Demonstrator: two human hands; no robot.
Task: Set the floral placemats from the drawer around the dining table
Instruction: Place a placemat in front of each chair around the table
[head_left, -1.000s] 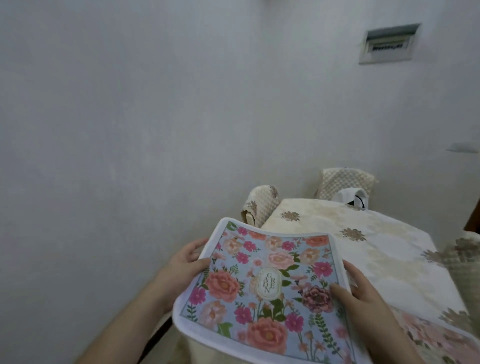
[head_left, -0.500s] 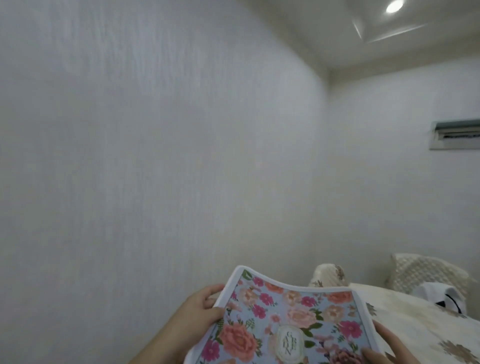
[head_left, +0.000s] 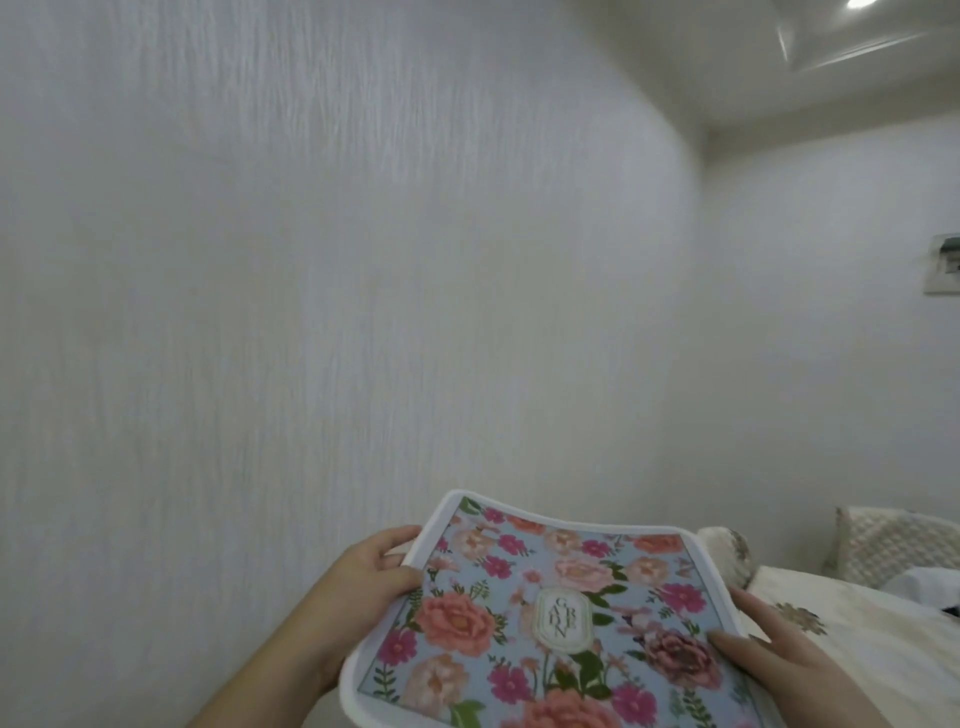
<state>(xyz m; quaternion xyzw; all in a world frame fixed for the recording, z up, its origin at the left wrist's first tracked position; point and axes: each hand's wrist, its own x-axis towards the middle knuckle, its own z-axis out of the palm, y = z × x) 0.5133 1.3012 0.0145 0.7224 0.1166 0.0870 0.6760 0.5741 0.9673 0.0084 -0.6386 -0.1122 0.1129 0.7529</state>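
Item 1: placemat (head_left: 550, 613). Blue ground, pink and coral flowers, white border, a cream oval label at the middle reading GARDEN. Held in the air in front of me, low in view, its far edge sagging a little between the two upturned corners. It hangs to the left of the table's near end, not lying on it.

Item 2: my left hand (head_left: 371, 571). At the mat's left edge; thumb on the printed face, fingers curled round the border, so it pinches the mat.

Item 3: my right hand (head_left: 779, 660). At the mat's right edge; thumb lies on the printed face, fingers pass beneath, gripping the mat.

Item 4: table (head_left: 857, 649). Lower right, under a cream cloth with brown flower motifs.

Item 5: chair backs (head_left: 893, 545). Quilted cream covers, beyond the table.

Item 6: wall (head_left: 311, 312). Pale, textured, filling most of the view.
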